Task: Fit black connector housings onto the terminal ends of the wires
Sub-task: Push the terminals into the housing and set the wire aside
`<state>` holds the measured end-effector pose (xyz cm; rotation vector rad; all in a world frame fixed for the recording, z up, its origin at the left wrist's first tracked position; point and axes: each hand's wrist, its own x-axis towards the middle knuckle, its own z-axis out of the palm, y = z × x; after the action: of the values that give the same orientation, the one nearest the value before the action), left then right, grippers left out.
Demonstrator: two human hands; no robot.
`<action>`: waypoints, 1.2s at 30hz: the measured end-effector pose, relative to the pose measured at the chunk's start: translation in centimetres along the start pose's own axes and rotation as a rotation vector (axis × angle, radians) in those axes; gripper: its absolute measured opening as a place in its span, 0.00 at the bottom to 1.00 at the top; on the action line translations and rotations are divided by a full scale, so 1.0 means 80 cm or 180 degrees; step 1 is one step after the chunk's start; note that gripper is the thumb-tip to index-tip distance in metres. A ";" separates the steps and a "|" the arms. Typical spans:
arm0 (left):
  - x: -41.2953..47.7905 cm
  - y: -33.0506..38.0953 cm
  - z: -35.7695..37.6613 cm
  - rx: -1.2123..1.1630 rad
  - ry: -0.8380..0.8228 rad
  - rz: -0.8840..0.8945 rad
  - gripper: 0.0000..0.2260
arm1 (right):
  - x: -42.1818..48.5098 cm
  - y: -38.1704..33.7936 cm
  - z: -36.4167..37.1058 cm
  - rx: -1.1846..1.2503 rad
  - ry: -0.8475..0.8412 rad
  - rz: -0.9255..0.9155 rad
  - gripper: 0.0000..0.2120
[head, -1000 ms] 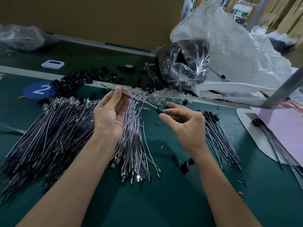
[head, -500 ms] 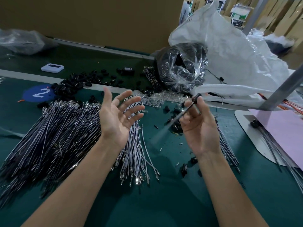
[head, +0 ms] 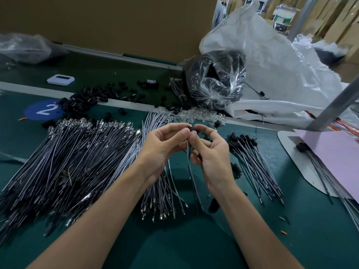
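Two pinches — left hand [head: 161, 148], right hand [head: 212, 153]

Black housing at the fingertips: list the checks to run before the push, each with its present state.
1. Grip: black housing pinched between left hand and right hand: ok.
2. The wire hangs below the grip: ok.
3. Terminal seated in the housing, hidden in the grip: cannot tell.
4. Supply of loose housings lies behind: ok.
5. The finished wires lie apart from the bare wires: ok.
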<state>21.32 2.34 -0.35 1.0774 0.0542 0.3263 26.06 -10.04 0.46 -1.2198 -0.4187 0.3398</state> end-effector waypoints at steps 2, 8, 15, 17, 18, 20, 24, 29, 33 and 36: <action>0.000 0.001 -0.001 -0.0183 0.0015 -0.0024 0.09 | -0.002 0.001 0.002 -0.0101 -0.0038 -0.0011 0.24; 0.000 0.007 -0.006 -0.0196 0.0371 0.0081 0.08 | -0.005 0.004 0.005 -0.0746 -0.0236 0.0137 0.10; 0.001 0.004 -0.001 0.0117 0.0323 0.0382 0.14 | -0.002 0.004 -0.004 -0.1276 -0.0109 -0.0291 0.02; 0.001 0.003 -0.002 0.0161 0.0330 0.0423 0.15 | -0.002 0.005 -0.004 -0.1246 -0.0103 -0.0362 0.02; 0.001 0.002 -0.001 0.0202 0.0340 0.0432 0.15 | -0.001 0.005 -0.004 -0.1234 -0.0086 -0.0398 0.03; 0.000 0.000 0.002 0.0269 0.0353 0.0443 0.14 | 0.000 0.005 -0.005 -0.1225 -0.0050 -0.0467 0.04; -0.003 0.002 0.005 0.0205 0.0369 0.0448 0.13 | 0.000 0.003 -0.004 -0.1152 -0.0033 -0.0508 0.04; -0.005 0.006 0.005 0.0129 0.0460 0.0467 0.10 | 0.000 0.004 -0.003 -0.1225 -0.0048 -0.0576 0.05; -0.005 0.009 0.003 0.0095 0.0486 0.0415 0.07 | 0.000 0.004 -0.004 -0.1284 -0.0052 -0.0632 0.06; -0.005 0.010 0.002 0.0055 0.0525 0.0367 0.07 | 0.000 0.005 -0.005 -0.1392 -0.0027 -0.0729 0.06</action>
<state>20.81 2.46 0.33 1.0712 0.1426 0.5192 26.21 -10.23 0.01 -1.5769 -0.6567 0.0544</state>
